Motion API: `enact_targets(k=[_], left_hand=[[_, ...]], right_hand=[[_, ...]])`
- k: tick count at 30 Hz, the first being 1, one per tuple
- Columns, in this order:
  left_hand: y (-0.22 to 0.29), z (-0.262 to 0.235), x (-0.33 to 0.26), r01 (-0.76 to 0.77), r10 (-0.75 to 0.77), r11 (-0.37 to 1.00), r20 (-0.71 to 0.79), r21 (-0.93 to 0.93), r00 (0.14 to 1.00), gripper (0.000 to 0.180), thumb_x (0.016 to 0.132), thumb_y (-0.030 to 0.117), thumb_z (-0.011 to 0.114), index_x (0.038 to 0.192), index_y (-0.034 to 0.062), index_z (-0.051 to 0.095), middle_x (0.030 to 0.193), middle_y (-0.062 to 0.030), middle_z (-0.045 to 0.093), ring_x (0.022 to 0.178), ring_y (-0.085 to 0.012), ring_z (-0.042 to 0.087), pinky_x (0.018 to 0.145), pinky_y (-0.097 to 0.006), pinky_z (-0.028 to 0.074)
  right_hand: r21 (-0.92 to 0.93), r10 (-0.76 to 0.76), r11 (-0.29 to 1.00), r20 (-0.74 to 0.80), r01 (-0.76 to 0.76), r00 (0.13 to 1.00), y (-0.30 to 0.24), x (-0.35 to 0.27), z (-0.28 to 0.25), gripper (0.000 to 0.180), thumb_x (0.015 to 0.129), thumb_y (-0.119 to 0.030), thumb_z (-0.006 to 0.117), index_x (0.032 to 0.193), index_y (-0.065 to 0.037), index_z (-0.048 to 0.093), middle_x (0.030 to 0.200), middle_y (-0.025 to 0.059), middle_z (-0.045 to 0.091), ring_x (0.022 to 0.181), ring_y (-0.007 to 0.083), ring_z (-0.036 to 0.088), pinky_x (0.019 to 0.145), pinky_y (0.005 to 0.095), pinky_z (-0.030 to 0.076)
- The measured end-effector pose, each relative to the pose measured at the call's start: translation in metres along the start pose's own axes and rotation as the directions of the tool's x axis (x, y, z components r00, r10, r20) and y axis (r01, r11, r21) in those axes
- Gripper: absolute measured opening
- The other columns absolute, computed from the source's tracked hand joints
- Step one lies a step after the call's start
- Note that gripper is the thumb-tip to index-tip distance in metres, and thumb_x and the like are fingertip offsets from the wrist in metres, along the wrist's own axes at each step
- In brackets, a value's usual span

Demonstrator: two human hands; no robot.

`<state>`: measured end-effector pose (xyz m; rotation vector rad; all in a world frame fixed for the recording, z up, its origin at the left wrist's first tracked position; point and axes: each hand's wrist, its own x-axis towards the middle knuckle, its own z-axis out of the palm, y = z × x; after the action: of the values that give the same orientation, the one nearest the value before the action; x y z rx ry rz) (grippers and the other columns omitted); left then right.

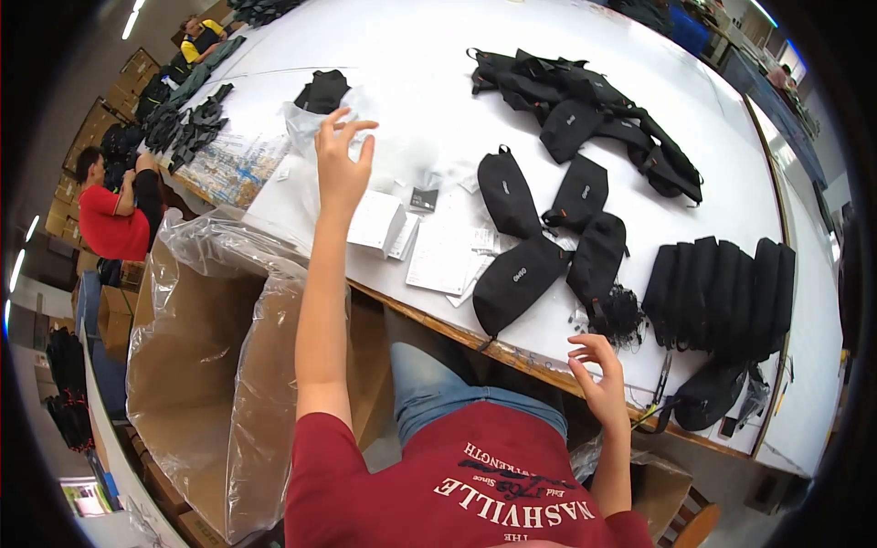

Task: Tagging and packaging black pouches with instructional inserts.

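My left hand (342, 169) is stretched out over the white table with its fingers apart and nothing in them. Just beyond its fingertips lie clear plastic bags (370, 119) and a folded black pouch (322, 92). By the table's front edge hovers my right hand (600, 374), fingers loosely bent and apart, holding nothing. Closest to it is a tangle of thin black cords (621, 318). Several black zip pouches lie fanned out between the hands, among them a large front pouch (518, 285) and an upright one (508, 194).
White cards (375, 222) and paper sheets (442, 260) lie left of the pouches. A black pouch heap (585, 114) is farther back, and a stacked row (722, 297) stands at right. A plastic-lined carton (196, 338) is at left. Two people (119, 210) are beyond it.
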<state>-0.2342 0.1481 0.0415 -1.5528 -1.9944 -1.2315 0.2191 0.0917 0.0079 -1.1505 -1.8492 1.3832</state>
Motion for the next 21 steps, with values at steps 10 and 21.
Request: enact_targets(k=[10,21], left_hand=[[0.081,0.039,-0.110,0.067,0.032,0.986,0.574,-0.151,0.818,0.055,0.085,0.035,0.068,0.123,-0.0006,0.050,0.123,-0.0187,0.050,0.116,-0.0355,0.045,0.099,-0.041,0.037],[0.052,0.033,-0.153,-0.016,-0.110,0.977,0.574,0.211,0.812,0.068,0.082,0.035,0.070,0.134,0.0013,0.043,0.137,-0.0214,0.039,0.124,-0.0382,0.039,0.104,-0.046,0.033]], right_hand=[[-0.170,-0.061,0.984,-0.086,0.046,0.994,0.013,0.013,-0.007,0.016,0.083,-0.007,0.062,0.099,-0.005,0.064,0.092,0.0082,0.062,0.079,0.0190,0.061,0.068,0.0286,0.046],[-0.469,0.087,0.844,-0.359,-0.260,0.929,0.056,-0.012,-0.032,0.014,0.078,-0.013,0.067,0.092,-0.009,0.064,0.078,0.0032,0.058,0.056,0.0166,0.051,0.057,0.0289,0.043]])
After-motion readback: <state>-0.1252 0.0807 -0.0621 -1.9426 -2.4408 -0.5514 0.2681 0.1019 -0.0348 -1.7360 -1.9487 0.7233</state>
